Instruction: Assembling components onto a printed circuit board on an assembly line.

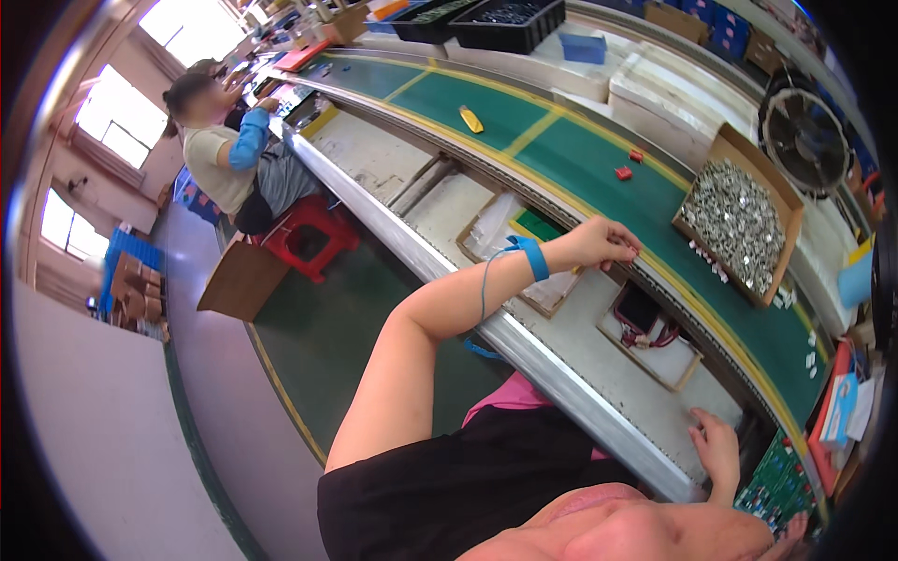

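My left hand, with a blue wrist strap and its thin cord, reaches over the near edge of the green conveyor belt. Its thumb and fingers are pinched together; a speck of red shows at the fingertips, too small to name. My right hand is at the lower right, over the grey bench, fingers apart with nothing visible in them. Between the hands, a shallow tray holds a dark device and reddish wires. Two small red parts lie on the belt.
A cardboard box of silvery metal parts sits across the belt, small white pieces beside it. A yellow-handled tool lies farther along. Green circuit boards are at lower right, a black fan beyond. A co-worker sits at far left.
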Demonstrator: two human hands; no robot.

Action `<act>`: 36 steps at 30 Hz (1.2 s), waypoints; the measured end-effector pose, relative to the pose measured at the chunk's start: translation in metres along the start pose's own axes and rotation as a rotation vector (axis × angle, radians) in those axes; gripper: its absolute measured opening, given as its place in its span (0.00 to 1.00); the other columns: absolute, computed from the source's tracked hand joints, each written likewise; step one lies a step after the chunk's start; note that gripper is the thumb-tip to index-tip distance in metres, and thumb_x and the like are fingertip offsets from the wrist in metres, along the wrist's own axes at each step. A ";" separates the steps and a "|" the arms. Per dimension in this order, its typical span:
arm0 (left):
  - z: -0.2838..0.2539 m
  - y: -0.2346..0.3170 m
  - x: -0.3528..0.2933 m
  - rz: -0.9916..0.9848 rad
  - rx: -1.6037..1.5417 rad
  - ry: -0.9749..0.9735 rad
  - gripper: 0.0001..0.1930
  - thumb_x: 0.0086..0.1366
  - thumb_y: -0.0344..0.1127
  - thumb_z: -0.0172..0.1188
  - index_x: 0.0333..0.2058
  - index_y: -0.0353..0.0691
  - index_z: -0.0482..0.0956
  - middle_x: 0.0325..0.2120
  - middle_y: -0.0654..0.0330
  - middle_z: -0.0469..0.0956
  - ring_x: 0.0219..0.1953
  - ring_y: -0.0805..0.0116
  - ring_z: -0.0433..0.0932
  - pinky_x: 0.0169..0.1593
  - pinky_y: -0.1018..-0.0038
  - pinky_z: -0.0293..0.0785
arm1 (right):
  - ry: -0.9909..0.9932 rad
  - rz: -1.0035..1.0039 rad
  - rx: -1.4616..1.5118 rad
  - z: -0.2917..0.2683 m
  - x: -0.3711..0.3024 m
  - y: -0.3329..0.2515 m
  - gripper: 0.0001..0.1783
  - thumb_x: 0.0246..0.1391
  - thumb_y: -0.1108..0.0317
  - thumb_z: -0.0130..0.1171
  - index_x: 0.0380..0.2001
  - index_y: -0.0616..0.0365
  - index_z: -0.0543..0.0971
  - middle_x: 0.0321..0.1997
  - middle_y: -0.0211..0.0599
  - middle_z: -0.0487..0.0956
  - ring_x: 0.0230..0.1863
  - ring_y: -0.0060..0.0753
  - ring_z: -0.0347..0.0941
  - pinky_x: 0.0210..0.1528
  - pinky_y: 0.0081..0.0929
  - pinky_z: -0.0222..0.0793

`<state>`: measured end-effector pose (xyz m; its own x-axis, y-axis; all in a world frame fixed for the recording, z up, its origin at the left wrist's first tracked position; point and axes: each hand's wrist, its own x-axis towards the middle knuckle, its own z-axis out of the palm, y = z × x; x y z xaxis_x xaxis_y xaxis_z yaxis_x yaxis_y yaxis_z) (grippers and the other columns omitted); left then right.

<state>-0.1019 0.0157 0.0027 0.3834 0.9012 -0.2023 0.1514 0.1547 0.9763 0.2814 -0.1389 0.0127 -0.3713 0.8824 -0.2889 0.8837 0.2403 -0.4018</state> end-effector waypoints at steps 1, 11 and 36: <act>0.000 -0.001 0.000 0.011 0.001 0.018 0.14 0.60 0.35 0.60 0.44 0.37 0.78 0.30 0.66 0.79 0.19 0.84 0.69 0.20 0.86 0.64 | -0.009 0.012 0.009 -0.001 0.000 -0.002 0.18 0.45 0.70 0.59 0.43 0.57 0.76 0.31 0.46 0.77 0.32 0.48 0.74 0.36 0.39 0.69; -0.003 0.000 0.002 0.017 0.004 0.001 0.15 0.61 0.35 0.60 0.45 0.35 0.77 0.31 0.65 0.79 0.19 0.83 0.69 0.21 0.85 0.65 | 0.008 -0.019 0.008 -0.004 0.003 -0.003 0.18 0.45 0.70 0.60 0.44 0.56 0.77 0.32 0.45 0.78 0.31 0.46 0.74 0.35 0.38 0.69; -0.030 0.021 -0.005 -0.013 -0.185 0.065 0.13 0.61 0.33 0.60 0.41 0.33 0.73 0.32 0.59 0.80 0.15 0.82 0.66 0.16 0.86 0.59 | 0.030 -0.014 0.041 -0.002 -0.001 0.000 0.18 0.46 0.71 0.60 0.44 0.56 0.76 0.31 0.45 0.78 0.30 0.45 0.74 0.34 0.36 0.69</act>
<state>-0.1277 0.0267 0.0261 0.3220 0.9220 -0.2151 -0.0165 0.2326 0.9724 0.2825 -0.1388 0.0143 -0.3745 0.8910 -0.2568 0.8658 0.2369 -0.4407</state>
